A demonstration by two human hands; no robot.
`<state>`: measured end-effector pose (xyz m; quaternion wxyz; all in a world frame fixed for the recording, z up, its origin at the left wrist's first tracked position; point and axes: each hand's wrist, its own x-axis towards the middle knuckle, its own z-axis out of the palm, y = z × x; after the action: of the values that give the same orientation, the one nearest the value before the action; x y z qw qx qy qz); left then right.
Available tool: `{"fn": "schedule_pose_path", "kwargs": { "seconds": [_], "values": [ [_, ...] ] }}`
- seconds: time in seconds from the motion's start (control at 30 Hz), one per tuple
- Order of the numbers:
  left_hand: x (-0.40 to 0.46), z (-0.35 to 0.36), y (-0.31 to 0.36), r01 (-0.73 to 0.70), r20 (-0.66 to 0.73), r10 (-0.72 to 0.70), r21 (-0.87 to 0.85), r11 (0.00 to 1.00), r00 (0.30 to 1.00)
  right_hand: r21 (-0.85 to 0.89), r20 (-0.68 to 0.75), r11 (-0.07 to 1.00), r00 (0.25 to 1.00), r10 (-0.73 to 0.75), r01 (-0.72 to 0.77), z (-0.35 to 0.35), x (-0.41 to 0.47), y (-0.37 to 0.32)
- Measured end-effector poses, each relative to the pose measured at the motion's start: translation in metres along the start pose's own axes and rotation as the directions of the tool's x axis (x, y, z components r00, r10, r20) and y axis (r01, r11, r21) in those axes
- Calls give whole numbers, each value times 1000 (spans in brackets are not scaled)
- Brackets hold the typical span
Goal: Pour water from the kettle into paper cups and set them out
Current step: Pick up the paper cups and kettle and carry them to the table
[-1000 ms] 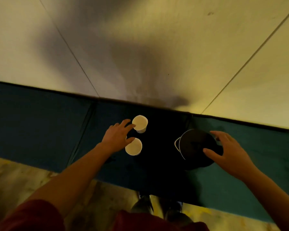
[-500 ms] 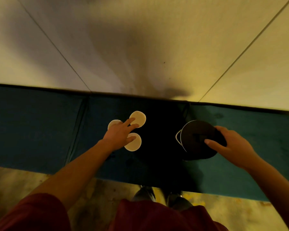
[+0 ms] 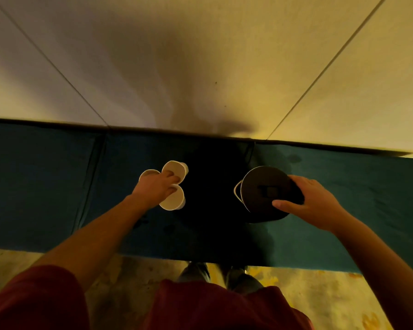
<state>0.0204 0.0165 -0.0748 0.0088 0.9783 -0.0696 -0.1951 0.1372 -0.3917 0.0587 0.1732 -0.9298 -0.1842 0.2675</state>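
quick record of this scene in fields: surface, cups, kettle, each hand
surface: teal cloth-covered table against a pale wall
cups: three white paper cups clustered together, left of the kettle
kettle: dark kettle seen from above, lid on, standing on the table
left hand: left hand over the cups, fingers touching their rims; grip unclear
right hand: right hand curled round the kettle's right side
water: not visible in the cups

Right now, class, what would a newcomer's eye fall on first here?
Three pale cups clustered on the dark teal surface, with the left hand resting across them. To their right, the black kettle, seen from above, with the right hand gripping its far side.
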Motion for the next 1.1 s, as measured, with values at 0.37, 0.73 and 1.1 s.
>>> {"fn": "schedule_pose_path", "kwargs": {
  "seconds": [0.37, 0.73, 1.1],
  "values": [
    [-7, 1, 4, 129, -112, -166, -280, 951, 980, 31, -15, 999, 1000, -23, 23, -1, 1, 0],
    [-10, -3, 9, 185, -165, -250, -331, 925, 954, 113, -25, 994, 1000, 2, 1, 1, 0, -3],
    [-13, -4, 14, 322, -94, -382, -377, 868, 919, 298, 172, 936, 975, 142, -189, 8, 5, 19]
  ]
}}
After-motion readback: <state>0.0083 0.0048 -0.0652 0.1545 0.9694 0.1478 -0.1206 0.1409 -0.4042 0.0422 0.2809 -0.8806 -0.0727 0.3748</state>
